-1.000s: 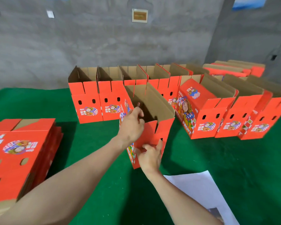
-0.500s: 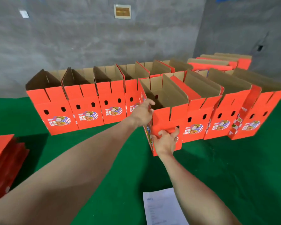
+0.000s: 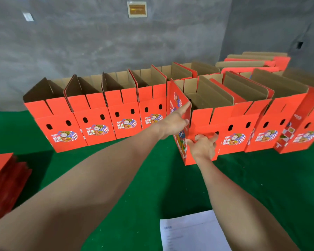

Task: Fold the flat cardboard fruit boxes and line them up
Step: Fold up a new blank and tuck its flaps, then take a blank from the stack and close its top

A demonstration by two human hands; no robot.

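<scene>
I hold a folded red fruit box [image 3: 202, 118], open at the top with its brown inside showing. It stands on the green cloth between the two groups of folded boxes. My left hand [image 3: 175, 122] lies against its left printed wall, index finger straight up toward the top corner. My right hand [image 3: 203, 146] grips the front wall low down, fingers hooked at the handle holes. Folded boxes [image 3: 96, 113] stand side by side to the left, and more folded boxes [image 3: 265, 116] stand to the right, touching the held box.
A stack of flat red boxes [image 3: 4, 171] lies at the left edge. More flat boxes [image 3: 252, 62] are piled at the back right by the grey wall. A white paper sheet [image 3: 192, 232] lies on the green cloth [image 3: 134, 160] near me.
The box moved away from me and to the right, into the gap in the row. My left hand slid from the top edge onto the side wall.
</scene>
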